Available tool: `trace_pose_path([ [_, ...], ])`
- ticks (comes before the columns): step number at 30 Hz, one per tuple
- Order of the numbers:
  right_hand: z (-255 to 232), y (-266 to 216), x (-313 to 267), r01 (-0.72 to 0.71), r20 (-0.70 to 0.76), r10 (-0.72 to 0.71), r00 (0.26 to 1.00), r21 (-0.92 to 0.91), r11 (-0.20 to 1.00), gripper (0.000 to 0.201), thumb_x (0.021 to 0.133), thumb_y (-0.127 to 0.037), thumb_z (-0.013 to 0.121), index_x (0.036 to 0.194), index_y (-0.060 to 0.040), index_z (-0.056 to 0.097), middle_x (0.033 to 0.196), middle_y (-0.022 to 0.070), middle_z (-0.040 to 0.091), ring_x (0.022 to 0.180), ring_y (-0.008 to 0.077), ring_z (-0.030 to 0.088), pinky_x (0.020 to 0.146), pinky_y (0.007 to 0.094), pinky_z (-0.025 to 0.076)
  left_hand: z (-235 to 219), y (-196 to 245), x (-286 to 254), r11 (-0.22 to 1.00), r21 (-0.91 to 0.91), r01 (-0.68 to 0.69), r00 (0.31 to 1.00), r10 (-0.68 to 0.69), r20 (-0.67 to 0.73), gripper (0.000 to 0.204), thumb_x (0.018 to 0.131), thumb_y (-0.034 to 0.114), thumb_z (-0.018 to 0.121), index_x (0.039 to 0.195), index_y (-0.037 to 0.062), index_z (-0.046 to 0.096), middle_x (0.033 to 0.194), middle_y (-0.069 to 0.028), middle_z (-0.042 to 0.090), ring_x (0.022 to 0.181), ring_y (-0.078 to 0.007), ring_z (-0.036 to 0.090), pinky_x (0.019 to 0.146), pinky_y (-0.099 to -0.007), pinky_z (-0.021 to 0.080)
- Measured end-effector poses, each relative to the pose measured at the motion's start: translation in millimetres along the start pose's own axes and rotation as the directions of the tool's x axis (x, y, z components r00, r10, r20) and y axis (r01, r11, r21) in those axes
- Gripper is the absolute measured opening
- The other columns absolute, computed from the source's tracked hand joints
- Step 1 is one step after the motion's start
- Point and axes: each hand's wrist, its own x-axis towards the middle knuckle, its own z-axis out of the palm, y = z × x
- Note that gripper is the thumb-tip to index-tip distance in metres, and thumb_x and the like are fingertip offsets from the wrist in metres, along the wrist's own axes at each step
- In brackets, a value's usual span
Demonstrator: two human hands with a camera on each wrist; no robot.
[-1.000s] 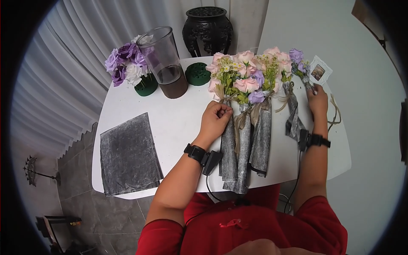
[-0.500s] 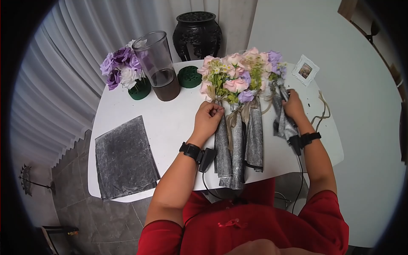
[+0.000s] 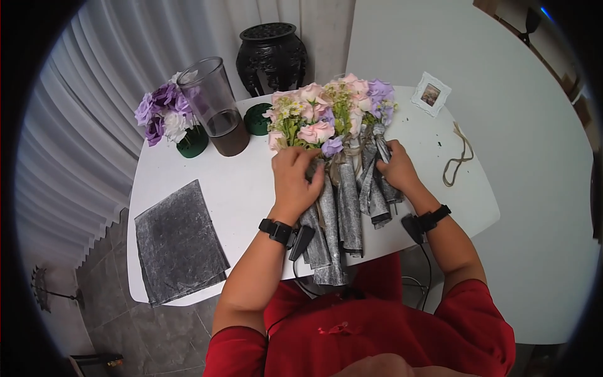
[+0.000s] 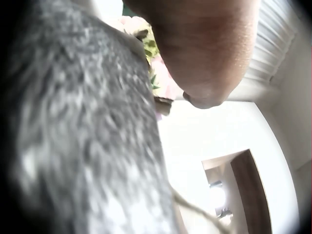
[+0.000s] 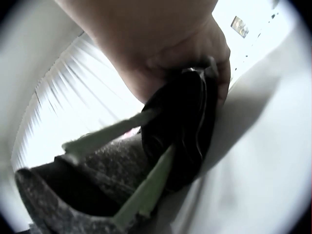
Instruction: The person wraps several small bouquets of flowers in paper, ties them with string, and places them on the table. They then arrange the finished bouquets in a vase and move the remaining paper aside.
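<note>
Several bouquets of pink roses (image 3: 316, 132), small daisies and lilac flowers lie side by side on the white table (image 3: 251, 164), their stems wrapped in mottled grey paper (image 3: 350, 217). My left hand (image 3: 295, 179) rests at the neck of the leftmost ones, fingers extended and thumb spread apart. On the right, my right hand (image 3: 401, 168) grips the wrapped stems of a bouquet with purple flowers (image 3: 380, 94), beside the others. From the lower end of its paper, green stems (image 5: 148, 190) stick out in the right wrist view. Grey paper fills much of the left wrist view.
A flat grey paper sheet (image 3: 181, 245) lies at the left. Behind it stand a tall glass vase (image 3: 229, 135) with dark liquid, purple and white flowers (image 3: 154, 116) in green foam, and another green foam block (image 3: 256, 119). A small picture frame (image 3: 431, 94) and a loose raffia tie (image 3: 461, 154) lie right.
The right hand has brought the purple bouquet leftward, away from the picture frame and against the others. My left hand's curled fingers have spread out over the left bouquets. The head view has shifted.
</note>
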Motion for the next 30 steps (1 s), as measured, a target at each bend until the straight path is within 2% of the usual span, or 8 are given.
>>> trace_pose_path([
  [8,-26.9,41.0,-1.2,-0.033,-0.008,0.033,0.999,0.072,0.997,0.047,0.084,-0.037,0.063,0.115,-0.0023,0.054,0.115,0.0197,0.056,0.105,0.0345,0.056,0.088,0.0385,0.046,19.2,62.2,15.5,0.926,-0.323,-0.194,0.864,0.317,0.390,0.042,0.076,0.022,0.069,0.115,0.0113,0.060,0.126,-0.0118,0.052,0.123,-0.0324,0.044,0.103,-0.0466,0.032],
  [16,-113.5,116.6,-37.8,-0.295,-0.226,0.216,0.950,-0.420,0.858,0.030,0.080,-0.023,0.067,0.098,-0.0018,0.056,0.103,0.0177,0.060,0.093,0.0336,0.060,0.079,0.0398,0.048,54.4,48.3,-6.0,0.913,-0.377,-0.154,0.682,0.374,0.629,0.036,0.085,0.034,0.063,0.115,0.0138,0.063,0.127,-0.0084,0.054,0.134,-0.0296,0.033,0.111,-0.0515,0.018],
  [19,-117.7,136.5,-34.7,-0.230,-0.174,0.200,0.964,-0.175,0.957,0.020,0.082,-0.018,0.065,0.086,-0.0002,0.058,0.074,0.0125,0.062,0.071,0.0285,0.060,0.068,0.0373,0.048,53.1,46.8,-5.2,0.921,-0.368,-0.130,0.645,0.360,0.674,0.040,0.083,0.033,0.065,0.116,0.0106,0.062,0.122,-0.0095,0.056,0.133,-0.0290,0.034,0.111,-0.0502,0.019],
  [23,-112.0,75.6,-7.4,-0.175,-0.112,0.222,0.969,0.326,0.929,0.012,0.088,-0.011,0.060,0.093,-0.0008,0.057,0.076,0.0039,0.059,0.063,0.0110,0.052,0.055,0.0277,0.046,48.8,50.2,-3.9,0.900,-0.435,0.042,0.714,0.278,0.643,0.064,0.079,0.036,0.070,0.131,0.0070,0.047,0.128,-0.0147,0.050,0.134,-0.0305,0.031,0.112,-0.0473,0.021],
  [26,-71.7,-15.6,-17.4,0.058,0.008,-0.076,0.997,0.564,0.824,0.017,0.085,-0.013,0.062,0.098,-0.0033,0.058,0.082,0.0036,0.059,0.071,0.0107,0.056,0.062,0.0272,0.049,45.3,53.8,-4.7,0.830,-0.551,0.079,0.918,0.154,0.365,0.087,0.074,0.036,0.074,0.142,0.0070,0.029,0.139,-0.0202,0.036,0.136,-0.0339,0.026,0.111,-0.0459,0.023],
  [27,-62.0,-56.4,-36.9,-0.131,0.272,-0.073,0.960,0.663,0.737,0.017,0.083,-0.015,0.064,0.095,-0.0049,0.061,0.085,0.0056,0.060,0.076,0.0151,0.059,0.067,0.0291,0.049,43.8,53.0,-3.5,0.845,-0.532,0.043,0.952,0.127,0.278,0.092,0.073,0.037,0.074,0.144,0.0079,0.024,0.143,-0.0209,0.030,0.137,-0.0344,0.024,0.111,-0.0451,0.023],
  [28,-56.3,-80.7,-51.6,0.124,0.339,-0.321,0.884,0.493,0.861,0.018,0.082,-0.019,0.065,0.094,-0.0051,0.063,0.088,0.0084,0.062,0.081,0.0216,0.060,0.073,0.0329,0.049,41.3,50.4,-1.3,0.861,-0.509,0.008,0.977,0.103,0.188,0.097,0.073,0.037,0.074,0.147,0.0088,0.018,0.146,-0.0215,0.024,0.137,-0.0350,0.022,0.111,-0.0443,0.023],
  [30,-50.6,-117.9,-73.6,0.452,0.328,-0.690,0.646,0.564,0.691,0.022,0.082,-0.023,0.067,0.094,-0.0050,0.065,0.090,0.0103,0.062,0.089,0.0254,0.061,0.080,0.0366,0.047,46.1,31.5,3.2,0.834,-0.540,-0.115,0.970,0.212,0.121,0.078,0.081,0.031,0.068,0.143,0.0068,0.028,0.142,-0.0206,0.033,0.134,-0.0342,0.029,0.110,-0.0430,0.025],
])
